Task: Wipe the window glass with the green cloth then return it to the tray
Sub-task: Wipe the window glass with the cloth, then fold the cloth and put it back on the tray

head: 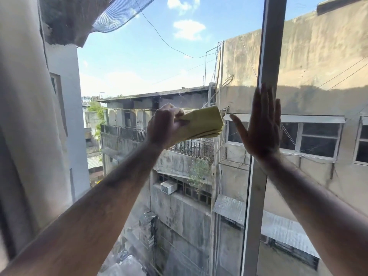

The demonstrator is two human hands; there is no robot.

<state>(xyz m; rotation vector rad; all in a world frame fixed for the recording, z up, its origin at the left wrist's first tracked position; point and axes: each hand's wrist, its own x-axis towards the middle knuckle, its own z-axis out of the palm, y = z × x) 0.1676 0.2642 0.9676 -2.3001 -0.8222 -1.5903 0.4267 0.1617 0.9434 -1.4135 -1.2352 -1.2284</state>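
My left hand (165, 126) grips one end of a folded yellow-green cloth (201, 124), held up near the window glass (139, 72) at mid-height. The cloth sticks out to the right of the fist. My right hand (260, 128) is flat with fingers spread, its palm against the glass beside the grey vertical window frame (266, 56). The two hands are a short gap apart. No tray is in view.
A pale curtain (25, 116) hangs along the left edge. Through the glass I see concrete buildings, a railed balcony, an air conditioner unit (168, 187), cables and blue sky. A second pane (322, 76) lies right of the frame.
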